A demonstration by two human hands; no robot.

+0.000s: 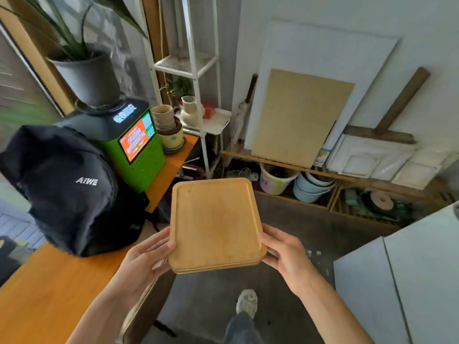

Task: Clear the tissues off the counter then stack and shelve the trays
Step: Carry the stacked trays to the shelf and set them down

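Wooden trays (214,224), stacked, are held flat in mid-air above the floor (285,219), just off the counter (44,289) edge at 9 o'clock. Only layered edges show along the near rim, so the number of trays is unclear. The stack's long axis runs from 6 toward 12 o'clock. Left hand (146,254) and right hand (285,254) clamp opposite near corners, fingers hidden beneath. A black backpack (72,192) covers part of the counter.
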